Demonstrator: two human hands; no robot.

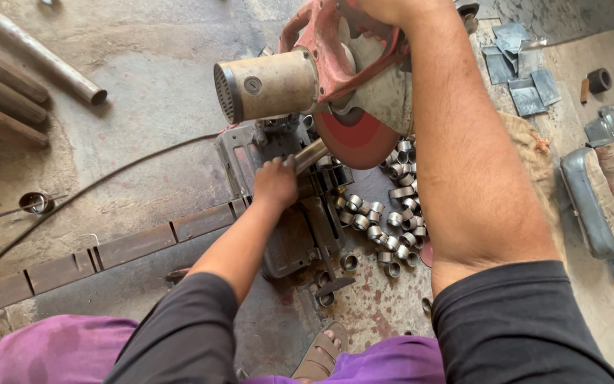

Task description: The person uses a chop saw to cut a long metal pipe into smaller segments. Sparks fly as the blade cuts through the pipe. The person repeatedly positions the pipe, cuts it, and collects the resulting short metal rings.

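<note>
Overhead, the person is working a chop saw (307, 92) on a concrete floor (151, 64). The right hand (385, 11) is gripping the red saw handle (321, 43) at the frame's top edge, fingers closed around it, with the abrasive disc (353, 139) raised just above the vise. The left hand (275, 183) is closing on a short steel tube (312, 153), pressing it against the saw base (286, 235) under the disc. Judging from this, keeping fingers well clear of the disc and the tube seated firmly matters most. No container is showing; cut steel rings (385, 213) are lying loose in a heap beside the base.
</note>
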